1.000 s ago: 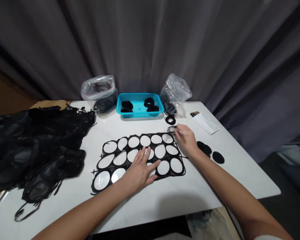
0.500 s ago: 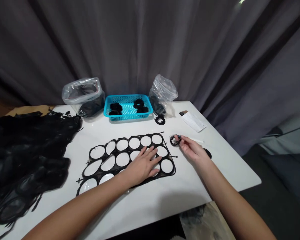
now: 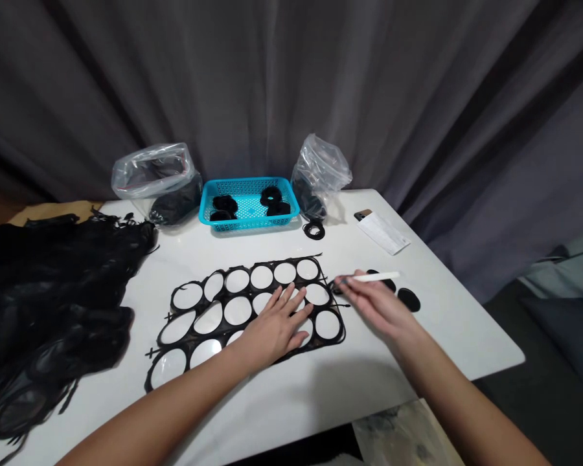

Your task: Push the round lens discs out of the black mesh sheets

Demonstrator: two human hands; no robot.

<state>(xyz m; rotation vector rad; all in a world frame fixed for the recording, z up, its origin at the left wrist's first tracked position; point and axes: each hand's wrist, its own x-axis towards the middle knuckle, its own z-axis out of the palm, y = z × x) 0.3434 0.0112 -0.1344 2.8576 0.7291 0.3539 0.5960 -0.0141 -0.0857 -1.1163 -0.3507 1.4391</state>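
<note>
My left hand (image 3: 279,327) lies flat with spread fingers on a black sheet (image 3: 226,294) that has rows of round cut-out holes. The white table shows through the holes. At the sheet's right edge, my right hand (image 3: 372,301) is closed on a slender white-handled tool (image 3: 379,276), its dark tip pointing left; its exact kind is unclear. Thin black loops (image 3: 337,287) show at the fingertips, partly hidden, and I cannot tell whether they are held. Black discs (image 3: 409,299) rest on the table just beyond the right hand.
A blue basket (image 3: 249,223) with black rings and discs stands at the back between two clear plastic bags (image 3: 150,171) (image 3: 323,165). A bundle of black rings (image 3: 314,230) lies before it. Black sheet material (image 3: 58,291) is heaped left. A phone (image 3: 363,214) lies under white paper (image 3: 383,233).
My right hand has moved slightly toward the sheet's right edge, with the white-handled tool now in plainer view. The black loops have come down beside the sheet. My left hand stays put.
</note>
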